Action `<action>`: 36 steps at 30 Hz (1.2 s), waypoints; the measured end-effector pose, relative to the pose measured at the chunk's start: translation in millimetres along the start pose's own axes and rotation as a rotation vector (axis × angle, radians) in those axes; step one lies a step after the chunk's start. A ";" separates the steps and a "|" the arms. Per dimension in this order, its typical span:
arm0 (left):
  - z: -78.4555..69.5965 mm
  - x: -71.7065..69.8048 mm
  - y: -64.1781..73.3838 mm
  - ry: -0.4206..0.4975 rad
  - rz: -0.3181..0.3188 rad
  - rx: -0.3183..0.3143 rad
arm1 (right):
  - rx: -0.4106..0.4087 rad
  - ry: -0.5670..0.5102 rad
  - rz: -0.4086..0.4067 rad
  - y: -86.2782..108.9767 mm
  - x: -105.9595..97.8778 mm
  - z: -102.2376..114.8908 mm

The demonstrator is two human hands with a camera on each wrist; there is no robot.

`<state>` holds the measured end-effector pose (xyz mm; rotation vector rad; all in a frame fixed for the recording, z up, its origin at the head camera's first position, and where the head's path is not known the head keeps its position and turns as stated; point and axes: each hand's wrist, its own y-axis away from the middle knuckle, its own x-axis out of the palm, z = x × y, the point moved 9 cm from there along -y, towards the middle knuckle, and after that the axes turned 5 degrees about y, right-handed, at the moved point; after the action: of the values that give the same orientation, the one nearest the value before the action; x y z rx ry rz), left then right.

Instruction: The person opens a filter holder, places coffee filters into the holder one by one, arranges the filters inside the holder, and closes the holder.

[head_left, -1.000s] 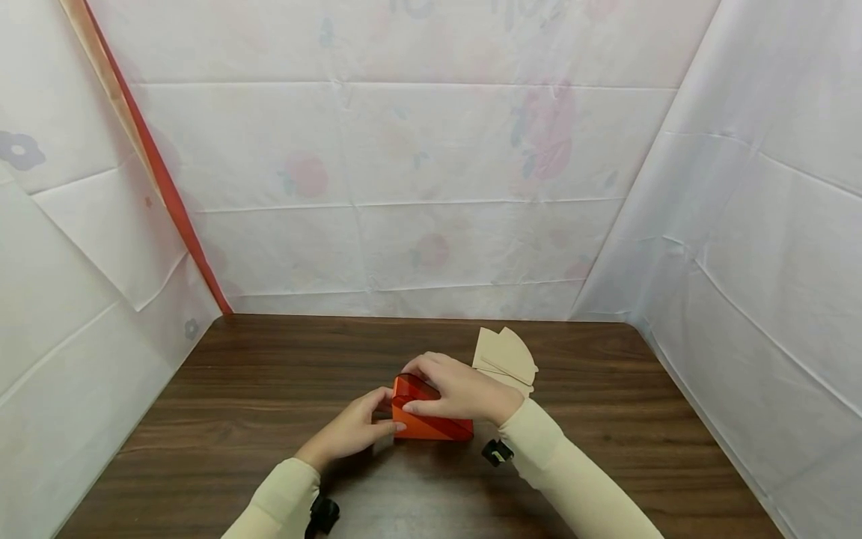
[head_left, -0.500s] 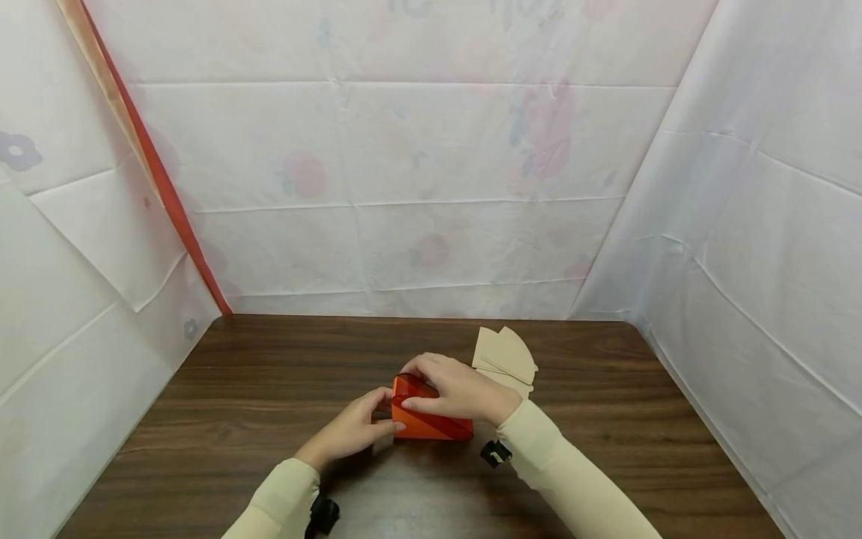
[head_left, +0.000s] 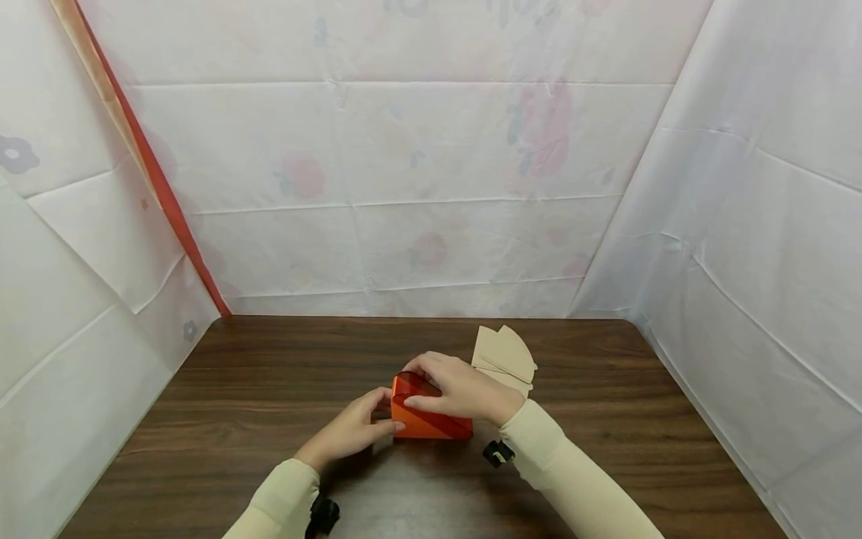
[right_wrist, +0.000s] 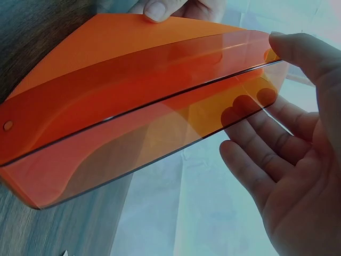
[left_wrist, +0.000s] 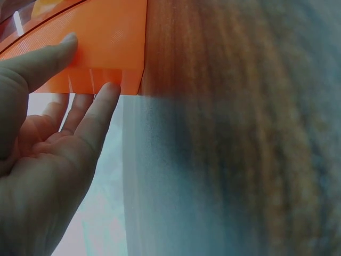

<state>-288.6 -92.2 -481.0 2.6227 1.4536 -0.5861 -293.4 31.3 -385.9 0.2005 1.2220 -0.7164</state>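
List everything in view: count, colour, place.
Case: 1, orange with translucent red cover, lower centre
Tabletop: 1, dark brown, beneath the case
Fan-shaped papers: at least 2, cream, behind the case, rightward
Printed sheets: count unclear, white, behind and both sides
Strip: 1, red and tan, back left
Wrist cameras: 2, black, one per wrist
Sleeves: 2, cream, both arms
Left grip: 1, bare hand, pinching the case's left end
Right grip: 1, bare hand, holding its top

Passage across left tabletop [head_left: 236, 389]; cream sheets [head_left: 505, 353] obstruct beyond right hand [head_left: 461, 385].
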 end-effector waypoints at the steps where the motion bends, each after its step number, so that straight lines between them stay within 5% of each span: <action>1: -0.4 -0.1 0.0 0.001 -0.001 -0.001 | 0.001 -0.001 -0.002 0.7 -0.9 -0.5; 16: 1.5 -0.7 -0.5 0.000 -0.005 -0.010 | 0.110 -0.062 0.001 16.4 -16.6 -10.6; 36: -3.5 2.1 1.4 0.015 -0.011 0.016 | 0.081 -0.140 -0.062 41.8 -32.9 -20.2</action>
<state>-285.4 -90.4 -478.7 2.6388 1.4748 -0.5824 -289.3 86.5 -372.8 0.1765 1.0704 -0.8214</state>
